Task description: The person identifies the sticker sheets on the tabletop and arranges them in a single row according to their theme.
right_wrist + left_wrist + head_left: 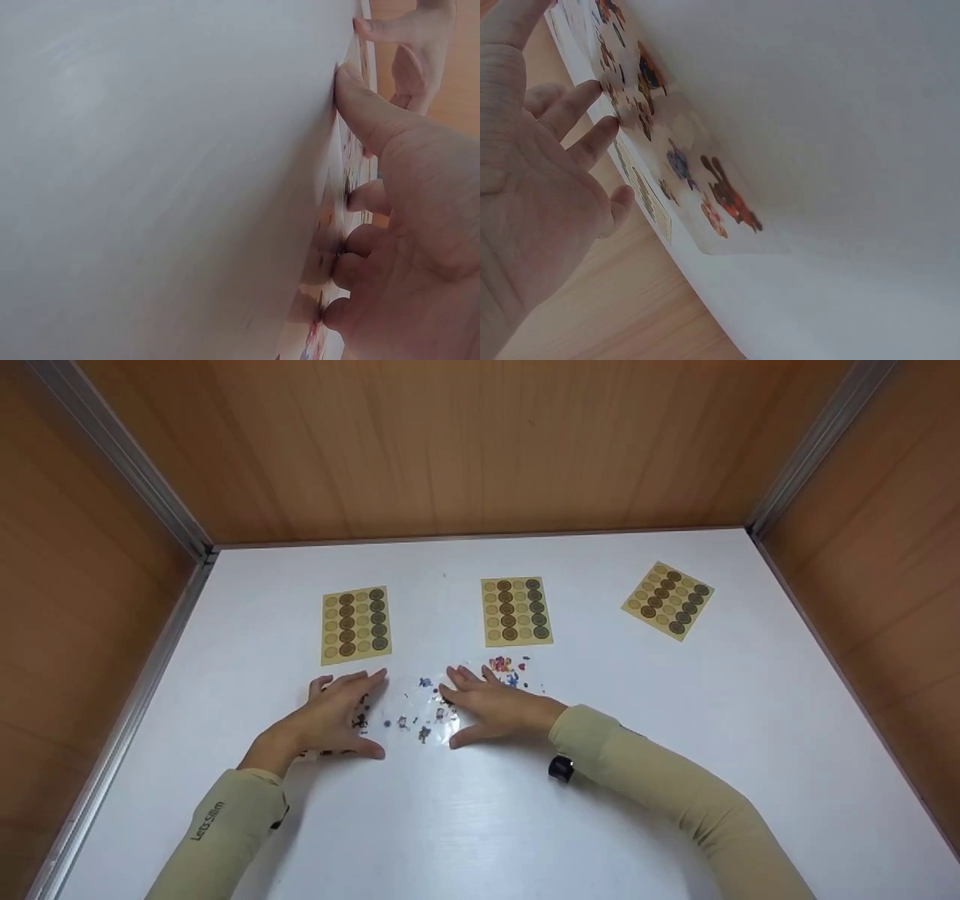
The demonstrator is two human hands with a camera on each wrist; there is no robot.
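Note:
Clear sheets printed with small colourful figures, like stickers (424, 733), lie on the white table between and under the hands; I cannot tell how many there are. My left hand (330, 720) spreads over the left part, thumb apart from the fingers. In the left wrist view, fingertips touch the clear sheet (679, 161), whose near end shows brown, orange and blue figures. My right hand (499, 709) rests with fingers extended at the other side, beside red and blue figures (500, 664). Its fingertips and thumb (352, 79) press on the surface in the right wrist view.
Three tan sheets with rows of round brown and dark stickers lie farther back: left (356, 626), middle (516, 611) and right (667, 600). Wood-grained panels (465, 450) enclose the back and sides. A black device (560, 769) sits below my right sleeve.

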